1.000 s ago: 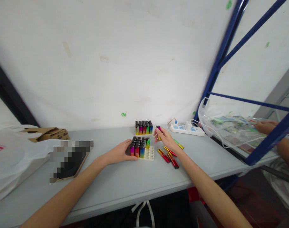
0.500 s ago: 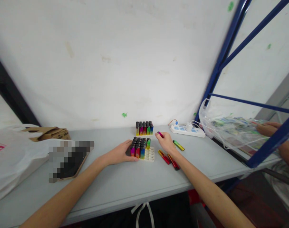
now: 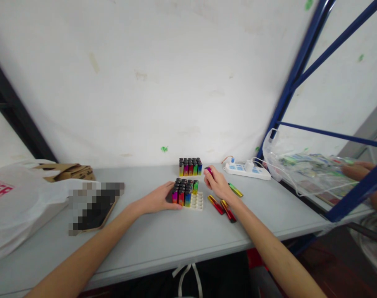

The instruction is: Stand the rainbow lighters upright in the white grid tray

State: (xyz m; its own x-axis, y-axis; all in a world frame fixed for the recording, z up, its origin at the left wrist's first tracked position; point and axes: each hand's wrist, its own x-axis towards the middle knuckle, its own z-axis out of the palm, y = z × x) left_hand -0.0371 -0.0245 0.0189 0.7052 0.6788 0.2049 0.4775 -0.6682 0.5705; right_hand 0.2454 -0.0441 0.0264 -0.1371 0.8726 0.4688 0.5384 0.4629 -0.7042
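Note:
A white tray (image 3: pixel 197 203) stands on the desk, several upright lighters (image 3: pixel 181 194) filling its left part and a green-yellow one (image 3: pixel 195 187) at its back right. My left hand (image 3: pixel 159 198) grips the tray's left side, thumb at the front and fingers partly hidden behind the lighters. To the right of the tray, my right hand (image 3: pixel 218 184) is closed around a purple lighter (image 3: pixel 208 171), mostly covered by the fingers. Two red-gold lighters (image 3: pixel 216 205) lie flat near that wrist, and a green one (image 3: pixel 236 189) lies behind it.
A second block of upright lighters (image 3: pixel 190 167) stands by the wall. At the right are a white power strip (image 3: pixel 249 171) and a blue metal frame (image 3: pixel 281 99); another person's hand (image 3: pixel 356 169) shows beyond it. A plastic bag (image 3: pixel 17 211) and a cardboard piece (image 3: pixel 67 171) occupy the left.
The purple lighter has turned in my right hand, which stays beside the tray. My left hand keeps its hold. The whole view has shifted slightly.

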